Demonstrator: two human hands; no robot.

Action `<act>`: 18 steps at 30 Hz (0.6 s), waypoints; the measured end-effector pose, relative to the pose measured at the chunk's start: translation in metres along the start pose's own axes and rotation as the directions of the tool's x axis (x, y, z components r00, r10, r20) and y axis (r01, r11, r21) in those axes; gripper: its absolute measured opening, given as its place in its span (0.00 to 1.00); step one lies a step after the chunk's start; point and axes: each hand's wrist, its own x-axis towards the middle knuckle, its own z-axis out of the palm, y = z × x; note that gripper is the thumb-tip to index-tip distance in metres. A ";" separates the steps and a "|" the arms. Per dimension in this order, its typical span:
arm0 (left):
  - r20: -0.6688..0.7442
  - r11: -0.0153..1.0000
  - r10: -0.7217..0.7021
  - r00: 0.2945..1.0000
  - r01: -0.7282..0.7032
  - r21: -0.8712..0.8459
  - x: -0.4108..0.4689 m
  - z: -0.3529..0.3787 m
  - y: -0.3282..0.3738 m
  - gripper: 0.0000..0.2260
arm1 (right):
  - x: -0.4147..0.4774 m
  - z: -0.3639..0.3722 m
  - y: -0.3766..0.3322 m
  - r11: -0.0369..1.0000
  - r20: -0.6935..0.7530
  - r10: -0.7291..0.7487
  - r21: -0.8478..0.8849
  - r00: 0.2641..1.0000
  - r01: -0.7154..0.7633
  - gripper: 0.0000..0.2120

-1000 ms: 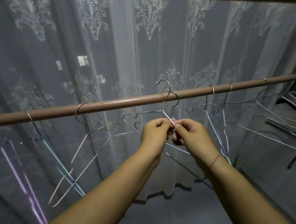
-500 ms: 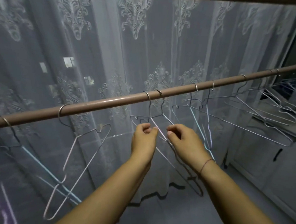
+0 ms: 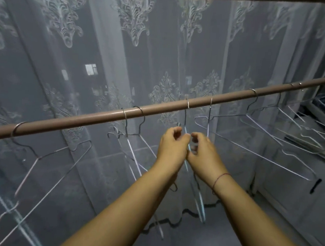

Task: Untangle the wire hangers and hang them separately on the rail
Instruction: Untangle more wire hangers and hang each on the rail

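**Eight hooks on one rail, both my hands at the fourth**

One brown rail [image 3: 81, 120] slants across in front of me, low at its left end and higher at its right end. I count eight wire hooks over it. A single hanger [image 3: 16, 128] sits near the left end, well apart from the others. A close pair [image 3: 125, 116] hangs left of the middle, their hooks just beside each other and their wires crossing below. Two more hang at the middle: the fourth hanger [image 3: 187, 104] and the fifth hanger [image 3: 210, 107]. A sixth hanger [image 3: 254, 92] hangs further right, and the last two hooks [image 3: 291, 85] sit near the right end, too small and blurred to tell more.

My two hands are raised just under the rail's middle, pressed side by side. The left hand [image 3: 172, 148] and right hand [image 3: 203, 156] both have curled fingers, and the fourth hanger's wire runs down between them. I cannot tell whether either hand pinches it.

One red thread [image 3: 221, 177] circles my right wrist. One lace curtain [image 3: 125, 43] hangs behind the rail, and one cabinet [image 3: 287, 198] stands below the right end.
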 end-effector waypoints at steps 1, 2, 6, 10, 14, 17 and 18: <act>-0.034 0.999 -0.050 0.998 0.050 -0.001 0.005 0.008 -0.003 0.16 | 0.001 -0.002 0.006 1.000 0.031 0.011 0.012 0.999 -0.011 0.26; -0.072 0.995 -0.097 0.993 0.097 -0.006 0.009 0.016 -0.007 0.16 | 0.003 -0.003 0.014 1.000 0.053 0.002 0.027 0.999 -0.004 0.27; -0.171 0.976 -0.217 0.961 0.207 -0.073 0.024 0.041 -0.018 0.09 | 0.011 -0.013 0.037 0.997 0.163 -0.069 0.031 0.984 0.065 0.16; -0.191 0.959 -0.229 0.955 0.186 -0.215 0.026 0.059 -0.015 0.09 | 0.018 -0.026 0.047 0.982 0.180 -0.159 0.132 0.971 0.137 0.10; -0.247 0.961 -0.186 0.951 0.124 -0.246 0.035 0.063 0.001 0.09 | 0.036 -0.034 0.037 0.959 0.168 -0.204 0.231 0.964 0.163 0.14; -0.264 0.956 -0.191 0.946 0.118 -0.269 0.042 0.062 0.012 0.09 | 0.047 -0.030 0.027 0.951 0.174 -0.182 0.283 0.968 0.127 0.14; -0.269 0.955 -0.210 0.940 0.138 -0.264 0.043 0.062 0.011 0.07 | 0.048 -0.028 0.027 0.948 0.187 -0.171 0.299 0.967 0.110 0.14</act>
